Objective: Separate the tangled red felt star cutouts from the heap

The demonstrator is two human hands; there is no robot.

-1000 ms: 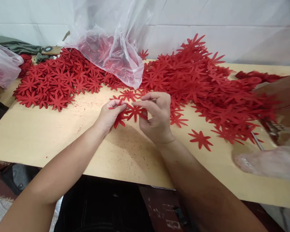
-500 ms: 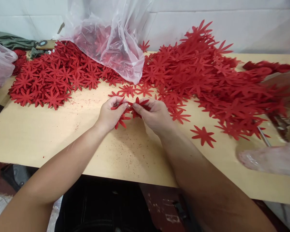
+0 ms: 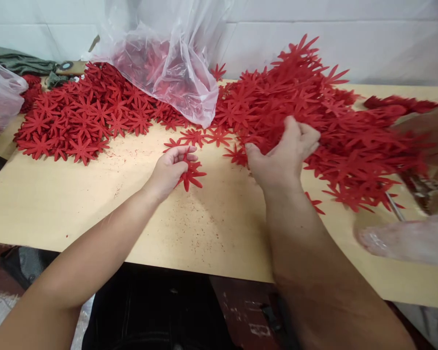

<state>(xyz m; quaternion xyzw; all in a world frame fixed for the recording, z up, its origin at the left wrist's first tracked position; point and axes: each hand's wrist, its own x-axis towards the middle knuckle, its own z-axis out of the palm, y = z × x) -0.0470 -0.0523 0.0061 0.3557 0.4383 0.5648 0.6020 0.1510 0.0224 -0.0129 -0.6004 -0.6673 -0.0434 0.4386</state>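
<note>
Between the thumb and fingers of my left hand (image 3: pixel 170 170) is a red flower-shaped cutout (image 3: pixel 192 176) with long narrow petals, held a little above the table. Whether it is one piece or a few stacked ones, I cannot tell. My right hand (image 3: pixel 282 155) reaches to the near edge of the large right-hand pile of red cutouts (image 3: pixel 273 102), its thumb and fingers spread apart. A few loose cutouts (image 3: pixel 219 136) lie flat just beyond my left hand, and another loose cutout (image 3: pixel 236 155) is close to my right thumb.
A second pile of red cutouts (image 3: pixel 76 112) covers the table's (image 3: pixel 113 214) left side. Between the piles slumps a clear plastic bag (image 3: pixel 200 97) with cutouts inside. At right lie a metal rod (image 3: pixel 394 206) and plastic wrapping (image 3: pixel 409 240). A tiled wall (image 3: pixel 336 43) rises behind.
My right hand has left my left hand and moved right and away to the pile, its fingers opening. My left hand stays nearly in place, still holding the red cutout.
</note>
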